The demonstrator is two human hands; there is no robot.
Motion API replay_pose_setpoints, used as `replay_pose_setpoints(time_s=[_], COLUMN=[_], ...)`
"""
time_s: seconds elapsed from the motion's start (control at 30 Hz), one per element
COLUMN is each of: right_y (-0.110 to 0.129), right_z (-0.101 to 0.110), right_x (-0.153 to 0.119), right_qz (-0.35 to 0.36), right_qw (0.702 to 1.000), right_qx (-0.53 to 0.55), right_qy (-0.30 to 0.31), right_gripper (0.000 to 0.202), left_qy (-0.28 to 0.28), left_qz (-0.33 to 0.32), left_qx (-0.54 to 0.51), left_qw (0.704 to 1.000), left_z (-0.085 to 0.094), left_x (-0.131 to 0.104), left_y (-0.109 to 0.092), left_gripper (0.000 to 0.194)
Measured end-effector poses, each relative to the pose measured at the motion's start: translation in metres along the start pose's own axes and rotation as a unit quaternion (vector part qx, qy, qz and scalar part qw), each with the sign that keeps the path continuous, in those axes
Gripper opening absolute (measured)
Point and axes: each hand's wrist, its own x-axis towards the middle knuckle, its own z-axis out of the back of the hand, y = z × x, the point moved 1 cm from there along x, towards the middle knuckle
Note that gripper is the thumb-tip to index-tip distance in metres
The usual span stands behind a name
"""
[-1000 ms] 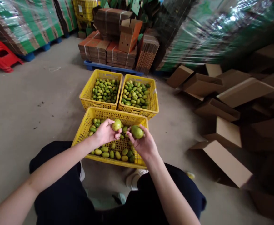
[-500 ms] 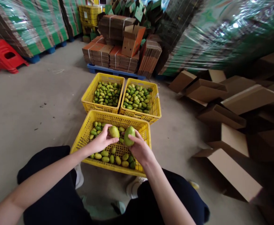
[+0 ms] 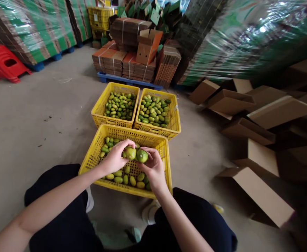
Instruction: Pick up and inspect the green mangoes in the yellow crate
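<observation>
My left hand (image 3: 116,158) is closed around a yellow-green mango (image 3: 130,153), its end turned up towards me. Close beside it, my right hand (image 3: 155,168) grips a greener mango (image 3: 142,156), also seen end-on with a pale stem spot. Both hands are over the near yellow crate (image 3: 90,154), a perforated plastic one. Inside it, loose mangoes (image 3: 118,179) lie along the front side and in the back left corner. The hands and forearms hide part of the crate's floor.
Two yellow crates of mangoes, a left one (image 3: 97,113) and a right one (image 3: 176,119), stand just beyond. Flattened cartons (image 3: 139,68) sit on a blue pallet (image 3: 132,81). Open cardboard boxes (image 3: 263,197) litter the right side. A red stool (image 3: 5,63) is far left.
Both mangoes have been turned in the fingers, so their ends now face me. My right hand has tilted the greener mango and come slightly nearer the left.
</observation>
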Motion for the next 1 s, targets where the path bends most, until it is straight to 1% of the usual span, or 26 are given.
replay_pose_setpoints(time_s=[0.1, 0.2, 0.37, 0.43, 0.5, 0.6, 0.67, 0.73, 0.77, 0.87, 1.0], right_y=[0.0, 0.0, -0.002, -0.002, -0.003, -0.003, -0.002, -0.001, -0.001, -0.003, -0.006], right_z=[0.001, 0.0, 0.0, 0.001, 0.001, 0.002, 0.002, 0.001, 0.001, 0.0, 0.001], right_x=[0.0, 0.001, 0.002, 0.004, 0.005, 0.007, 0.007, 0.006, 0.006, 0.006, 0.008], right_qz=[-0.001, -0.017, -0.03, -0.04, -0.065, -0.133, -0.183, -0.228, -0.247, -0.297, -0.342], right_qw=[1.0, 1.0, 0.999, 0.999, 0.996, 0.982, 0.97, 0.956, 0.95, 0.933, 0.919], right_qx=[0.006, 0.015, 0.02, 0.033, 0.068, 0.133, 0.162, 0.184, 0.193, 0.203, 0.198], right_qy=[0.013, 0.014, 0.012, 0.008, 0.002, 0.0, 0.002, 0.006, 0.007, 0.009, 0.014], right_gripper=[0.039, 0.041, 0.041, 0.041, 0.043, 0.049, 0.047, 0.037, 0.032, 0.02, 0.021], left_qy=[-0.014, -0.017, -0.018, -0.02, -0.021, -0.022, -0.014, 0.015, 0.034, 0.078, 0.097], left_qz=[-0.007, -0.006, 0.0, 0.03, 0.079, 0.159, 0.204, 0.25, 0.269, 0.289, 0.295], left_qx=[0.017, 0.027, 0.011, -0.027, -0.08, -0.146, -0.171, -0.188, -0.195, -0.213, -0.216], left_qw=[1.0, 0.999, 1.0, 0.999, 0.993, 0.976, 0.964, 0.95, 0.943, 0.93, 0.926], left_z=[0.0, 0.001, 0.0, 0.0, -0.001, -0.001, 0.0, 0.0, 0.0, 0.0, 0.001], left_x=[0.0, 0.001, 0.005, 0.008, 0.011, 0.015, 0.017, 0.018, 0.017, 0.015, 0.013], left_y=[0.001, 0.002, 0.0, 0.0, 0.0, 0.004, 0.006, 0.007, 0.007, 0.007, 0.01], left_gripper=[0.032, 0.033, 0.035, 0.035, 0.04, 0.052, 0.047, 0.039, 0.039, 0.045, 0.054])
